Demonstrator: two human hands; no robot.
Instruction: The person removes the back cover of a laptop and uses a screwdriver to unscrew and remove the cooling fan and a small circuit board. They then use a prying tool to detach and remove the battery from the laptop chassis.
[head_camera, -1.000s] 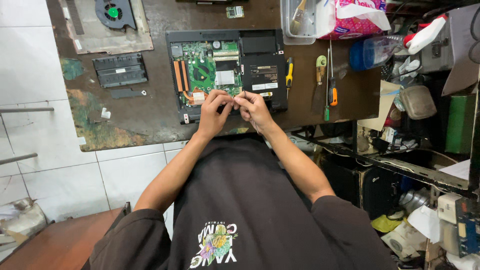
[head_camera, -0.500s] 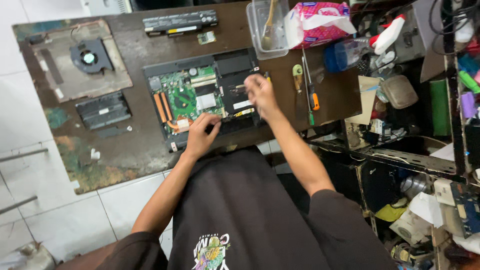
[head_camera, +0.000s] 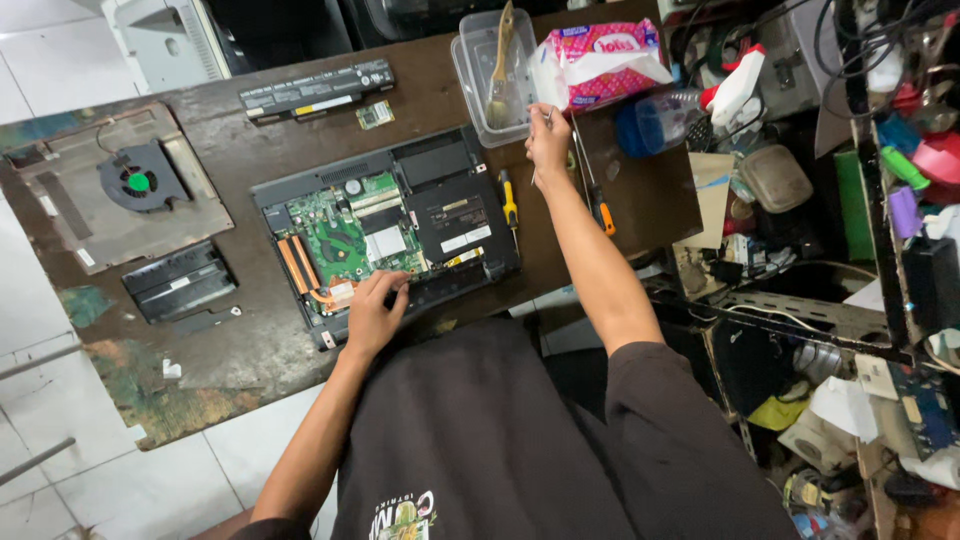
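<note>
A worn, dark brown wooden surface (head_camera: 250, 370) with chipped, greenish patches fills the middle. Left of and below it lies a floor of pale square tiles (head_camera: 60, 440). Right of it stand cluttered metal shelves (head_camera: 800, 300).

Worn matt wooden table (head_camera: 650, 200); clear glossy plastic tub (head_camera: 472, 70); matt laptop base (head_camera: 455, 215).
</note>
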